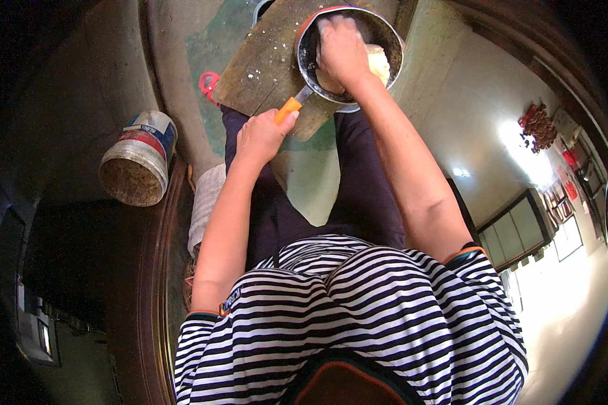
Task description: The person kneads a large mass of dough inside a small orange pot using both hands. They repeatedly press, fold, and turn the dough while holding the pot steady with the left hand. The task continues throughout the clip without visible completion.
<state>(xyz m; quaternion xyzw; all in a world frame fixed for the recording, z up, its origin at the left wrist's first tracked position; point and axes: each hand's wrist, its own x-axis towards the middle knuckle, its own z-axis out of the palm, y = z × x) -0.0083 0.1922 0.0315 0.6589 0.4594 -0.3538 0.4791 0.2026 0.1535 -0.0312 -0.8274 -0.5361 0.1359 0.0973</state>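
A deep pan (393,42) with a red outside and a dark inside rests on a wooden board (257,64) in front of my knees. My left hand (260,138) is wrapped round its orange handle (288,110). Down inside the pan is my right hand (343,54), its fingers smeared by motion, so their grip does not show. A pale, smooth lump that looks like dough (378,64) lies in the pan against this hand, partly covered by it. Small white flecks dot the pan's inner wall and the board.
Something red with loops (209,86) pokes out by the board's left edge. Left of me, a dirty white, red and blue bucket (138,162) lies on its side near a dark wooden edge. Far right, a dark-framed cabinet (517,233) and a reddish-brown cluster (538,128) are visible.
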